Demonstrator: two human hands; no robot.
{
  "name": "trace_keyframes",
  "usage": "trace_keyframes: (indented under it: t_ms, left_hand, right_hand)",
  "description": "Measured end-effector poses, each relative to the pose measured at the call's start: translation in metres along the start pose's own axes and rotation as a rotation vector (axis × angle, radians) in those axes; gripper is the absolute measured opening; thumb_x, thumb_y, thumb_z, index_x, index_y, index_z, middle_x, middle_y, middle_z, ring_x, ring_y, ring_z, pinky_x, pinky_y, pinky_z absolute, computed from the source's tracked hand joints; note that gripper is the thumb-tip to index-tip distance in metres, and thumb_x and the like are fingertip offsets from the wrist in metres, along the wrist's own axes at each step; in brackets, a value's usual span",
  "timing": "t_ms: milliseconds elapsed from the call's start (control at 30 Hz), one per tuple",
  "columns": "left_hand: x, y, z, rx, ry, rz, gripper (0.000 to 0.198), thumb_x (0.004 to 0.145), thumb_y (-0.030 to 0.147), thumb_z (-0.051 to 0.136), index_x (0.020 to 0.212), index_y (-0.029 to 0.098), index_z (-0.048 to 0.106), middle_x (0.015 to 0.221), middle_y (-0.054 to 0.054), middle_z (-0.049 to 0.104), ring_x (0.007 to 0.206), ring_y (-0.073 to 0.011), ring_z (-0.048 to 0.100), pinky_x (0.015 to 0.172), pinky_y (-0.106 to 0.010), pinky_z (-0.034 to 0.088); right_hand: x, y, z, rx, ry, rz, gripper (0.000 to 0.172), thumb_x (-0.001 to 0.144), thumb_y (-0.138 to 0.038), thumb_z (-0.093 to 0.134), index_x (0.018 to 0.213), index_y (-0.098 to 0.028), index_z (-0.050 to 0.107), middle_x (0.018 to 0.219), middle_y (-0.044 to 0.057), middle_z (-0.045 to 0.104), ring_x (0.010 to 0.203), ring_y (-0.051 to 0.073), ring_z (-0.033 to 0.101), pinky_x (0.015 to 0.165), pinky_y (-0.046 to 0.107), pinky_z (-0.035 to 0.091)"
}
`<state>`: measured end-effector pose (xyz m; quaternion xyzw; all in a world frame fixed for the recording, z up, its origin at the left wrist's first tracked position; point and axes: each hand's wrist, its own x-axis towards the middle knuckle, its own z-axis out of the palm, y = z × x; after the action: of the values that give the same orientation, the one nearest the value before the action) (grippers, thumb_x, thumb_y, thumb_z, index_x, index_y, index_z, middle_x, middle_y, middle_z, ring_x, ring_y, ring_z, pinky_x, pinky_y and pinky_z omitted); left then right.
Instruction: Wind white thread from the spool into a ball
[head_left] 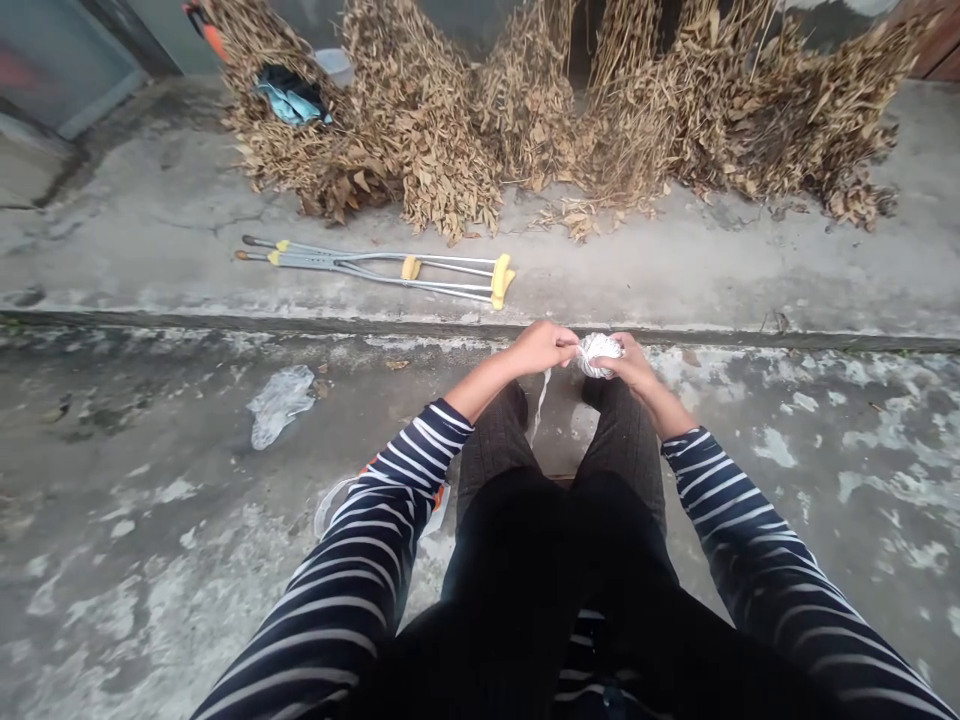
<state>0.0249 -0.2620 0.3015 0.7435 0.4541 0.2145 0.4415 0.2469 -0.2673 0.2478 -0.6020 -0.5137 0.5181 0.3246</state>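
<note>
A round wound ball of white string (pixel 598 354) is held out in front of my knees. My right hand (pixel 634 366) grips it from the right side, fingers behind and thumb in front. My left hand (pixel 546 350) is closed in a pinch on the white strand at the ball's left side. Below the left hand a loose tail of the string (pixel 541 405) hangs down between my legs. The left fingertips are close to the ball; whether they touch it I cannot tell.
A pair of crutches (pixel 375 268) with yellow pads lies on the raised concrete ledge (pixel 712 270). Dried leafy stalks (pixel 450 130) lean along the back, with a dark and blue cloth (pixel 292 95) on them. A clear plastic bag (pixel 281 403) lies on the ground at left. A white container (pixel 330 505) shows behind my left sleeve.
</note>
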Motion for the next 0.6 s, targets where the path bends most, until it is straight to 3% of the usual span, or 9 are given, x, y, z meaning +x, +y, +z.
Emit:
trace_keyframes:
  t_ms: [167, 267, 367, 467, 600]
  left_hand:
    - [0.018, -0.003, -0.006, 0.162, 0.134, 0.072, 0.016, 0.087, 0.023, 0.065, 0.083, 0.017, 0.079, 0.076, -0.002, 0.074, 0.080, -0.0173, 0.064, 0.078, -0.028, 0.045]
    - [0.018, -0.013, 0.000, 0.096, 0.186, 0.093, 0.017, 0.089, 0.025, 0.064, 0.087, 0.017, 0.080, 0.088, -0.004, 0.078, 0.091, -0.0195, 0.067, 0.086, -0.030, 0.047]
    - [0.016, -0.026, 0.012, -0.084, 0.209, 0.041, 0.020, 0.090, 0.027, 0.064, 0.085, 0.015, 0.078, 0.087, -0.004, 0.078, 0.086, -0.0184, 0.068, 0.084, -0.029, 0.048]
    - [0.013, -0.034, 0.028, -0.271, 0.222, -0.010, 0.020, 0.089, 0.025, 0.063, 0.082, 0.013, 0.077, 0.083, -0.004, 0.077, 0.081, -0.0169, 0.067, 0.082, -0.027, 0.049]
    - [0.002, -0.032, 0.046, -0.316, 0.184, -0.050, 0.022, 0.086, 0.022, 0.063, 0.067, 0.013, 0.071, 0.068, -0.001, 0.070, 0.069, -0.0141, 0.060, 0.073, -0.025, 0.045]
  right_hand:
    - [-0.022, -0.017, 0.004, 0.363, -0.316, 0.181, 0.053, 0.054, -0.028, 0.078, 0.103, -0.027, 0.060, 0.091, -0.002, 0.064, 0.080, 0.018, 0.061, 0.058, 0.024, 0.048]
    - [-0.034, -0.028, -0.001, 0.518, -0.401, 0.193, 0.052, 0.053, -0.021, 0.076, 0.102, -0.027, 0.064, 0.091, -0.002, 0.069, 0.081, 0.019, 0.064, 0.066, 0.028, 0.055]
    - [-0.042, -0.034, -0.007, 0.589, -0.473, 0.192, 0.054, 0.054, -0.021, 0.076, 0.107, -0.027, 0.067, 0.102, 0.001, 0.075, 0.087, 0.023, 0.068, 0.072, 0.036, 0.059]
    - [-0.049, -0.038, -0.007, 0.636, -0.465, 0.161, 0.059, 0.056, -0.026, 0.075, 0.114, -0.027, 0.067, 0.110, 0.005, 0.076, 0.091, 0.026, 0.071, 0.071, 0.039, 0.061]
    - [-0.056, -0.048, -0.009, 0.626, -0.320, 0.067, 0.059, 0.057, -0.027, 0.077, 0.115, -0.026, 0.065, 0.104, 0.003, 0.075, 0.083, 0.023, 0.070, 0.068, 0.037, 0.060]
